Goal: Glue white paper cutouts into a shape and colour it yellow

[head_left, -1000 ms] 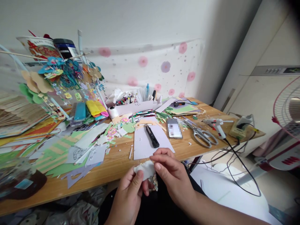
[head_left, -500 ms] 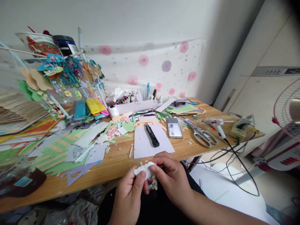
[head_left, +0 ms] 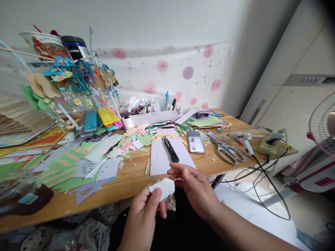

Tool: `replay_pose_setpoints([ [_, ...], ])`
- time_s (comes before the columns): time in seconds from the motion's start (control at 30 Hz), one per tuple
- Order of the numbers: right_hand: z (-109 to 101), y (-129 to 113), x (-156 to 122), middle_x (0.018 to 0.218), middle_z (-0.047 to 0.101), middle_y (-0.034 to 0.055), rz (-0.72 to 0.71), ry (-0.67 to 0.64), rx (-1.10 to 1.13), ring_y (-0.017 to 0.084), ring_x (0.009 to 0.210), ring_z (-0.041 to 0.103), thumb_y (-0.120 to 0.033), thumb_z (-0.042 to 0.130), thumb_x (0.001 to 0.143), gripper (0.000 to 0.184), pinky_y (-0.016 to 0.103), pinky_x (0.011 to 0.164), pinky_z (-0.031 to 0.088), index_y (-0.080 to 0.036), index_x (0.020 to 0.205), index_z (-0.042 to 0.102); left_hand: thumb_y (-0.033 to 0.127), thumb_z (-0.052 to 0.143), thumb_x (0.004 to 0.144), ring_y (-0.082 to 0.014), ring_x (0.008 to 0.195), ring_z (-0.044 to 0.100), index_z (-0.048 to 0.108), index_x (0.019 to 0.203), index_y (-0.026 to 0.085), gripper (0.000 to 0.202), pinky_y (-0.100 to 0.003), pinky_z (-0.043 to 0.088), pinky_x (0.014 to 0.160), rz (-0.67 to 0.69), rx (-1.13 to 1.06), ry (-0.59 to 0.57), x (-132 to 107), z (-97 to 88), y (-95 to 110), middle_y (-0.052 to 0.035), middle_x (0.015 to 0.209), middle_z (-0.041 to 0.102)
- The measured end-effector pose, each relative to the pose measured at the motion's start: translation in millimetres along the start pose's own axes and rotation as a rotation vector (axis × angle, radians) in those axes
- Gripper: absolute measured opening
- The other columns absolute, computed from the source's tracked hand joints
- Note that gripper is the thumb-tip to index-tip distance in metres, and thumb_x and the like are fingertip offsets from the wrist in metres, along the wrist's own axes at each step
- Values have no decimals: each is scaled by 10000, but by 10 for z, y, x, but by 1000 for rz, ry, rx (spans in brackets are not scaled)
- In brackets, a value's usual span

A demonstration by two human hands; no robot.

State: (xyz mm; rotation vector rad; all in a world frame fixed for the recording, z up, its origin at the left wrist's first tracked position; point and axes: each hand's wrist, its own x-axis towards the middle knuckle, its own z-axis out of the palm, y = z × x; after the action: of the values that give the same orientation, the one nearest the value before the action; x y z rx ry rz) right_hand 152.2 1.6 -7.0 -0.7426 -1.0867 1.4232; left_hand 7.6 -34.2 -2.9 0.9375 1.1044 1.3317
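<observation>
My left hand (head_left: 147,205) pinches a white piece with a wavy, cloud-like edge (head_left: 164,189), thumb on top; it looks like paper. Just right of the piece is my right hand (head_left: 195,188), fingers apart and loosely bent, holding nothing I can see. Behind the left fingers shows a small cluster of patterned bits (head_left: 172,202), partly hidden. Beyond the hands, a black utility knife (head_left: 171,150) lies on a pale sheet of paper (head_left: 158,158).
Large scissors (head_left: 228,150), a blurred-out card or phone (head_left: 196,142) and a hot glue gun (head_left: 245,143) with a trailing cord lie to the right. Green paper scraps (head_left: 60,167) cover the left side. A hanging paper-flower mobile (head_left: 78,75) stands at the back left.
My right hand has let go of the white piece and moved slightly up and right. The left hand still holds the piece, now showing more of its face.
</observation>
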Motion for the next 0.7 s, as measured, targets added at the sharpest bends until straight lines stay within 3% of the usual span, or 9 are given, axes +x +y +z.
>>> replay_pose_setpoints([
  [0.1, -14, -14, 18, 803, 630, 50, 27, -7, -40, 171, 752, 571, -527, 619, 838, 377, 297, 686, 458, -164, 856, 719, 443, 689, 773, -145, 503, 490, 670, 677, 171, 290, -308, 480, 662, -18, 15, -17, 16, -8, -15, 34, 452, 522],
  [0.23, 26, -49, 17, 618, 558, -20, 135, -52, -49, 117, 584, 505, -482, 725, 753, 354, 250, 589, 411, -149, 702, 618, 465, 673, 782, -140, 503, 499, 619, 632, 184, 322, -299, 488, 641, -12, 79, -35, 30, -20, -36, 43, 456, 509],
  [0.53, 48, -36, 47, 621, 544, -32, 178, -33, -115, 103, 585, 480, -445, 728, 736, 337, 240, 591, 386, -147, 725, 570, 466, 600, 839, -134, 509, 493, 598, 656, 196, 326, -273, 435, 603, 24, 235, -96, 70, -101, -77, 52, 479, 524],
  [0.7, 33, -79, 60, 637, 543, -23, 124, -86, -331, 114, 593, 486, -425, 662, 793, 296, 249, 580, 382, -158, 730, 550, 456, 590, 849, -136, 513, 494, 606, 695, 196, 302, -273, 424, 599, 19, 260, -105, 69, -110, -78, 57, 488, 519],
])
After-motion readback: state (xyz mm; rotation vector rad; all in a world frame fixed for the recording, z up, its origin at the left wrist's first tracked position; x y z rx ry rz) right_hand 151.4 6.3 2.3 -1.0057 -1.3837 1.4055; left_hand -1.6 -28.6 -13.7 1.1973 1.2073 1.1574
